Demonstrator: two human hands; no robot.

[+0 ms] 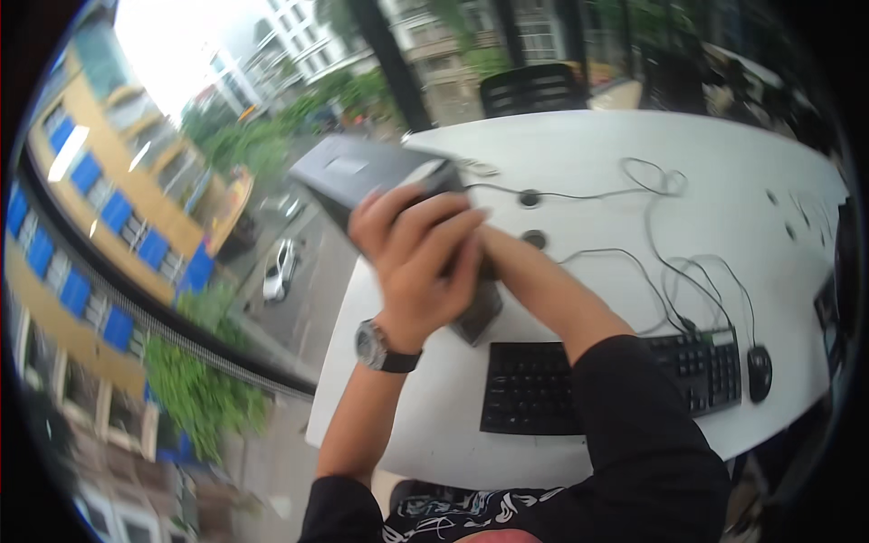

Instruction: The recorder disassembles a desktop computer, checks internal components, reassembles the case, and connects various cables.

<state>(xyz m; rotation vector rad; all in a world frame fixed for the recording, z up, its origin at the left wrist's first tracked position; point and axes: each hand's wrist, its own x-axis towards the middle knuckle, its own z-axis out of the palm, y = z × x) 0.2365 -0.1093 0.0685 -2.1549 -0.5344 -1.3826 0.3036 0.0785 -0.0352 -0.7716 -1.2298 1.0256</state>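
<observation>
A dark grey, box-shaped thing [330, 172] with a pale patch on its upper face is held tilted over the left part of the table; motion blurs it and its exact kind is unclear. My left hand [416, 253], with a watch [371, 347] on the wrist, lies over its near side, fingers curled against it. My right forearm [543, 281] reaches in behind the left hand. The right hand's fingers are hidden there. A dark lower part [478, 317] of the thing shows below my hands, near the table.
On the white table [579, 136] lie a black keyboard [529, 389], partly under my right arm, a black mouse [759, 373] and loose cables [647, 208]. A black chair [532, 89] stands at the far edge. A window with a street [303, 317] outside is at left.
</observation>
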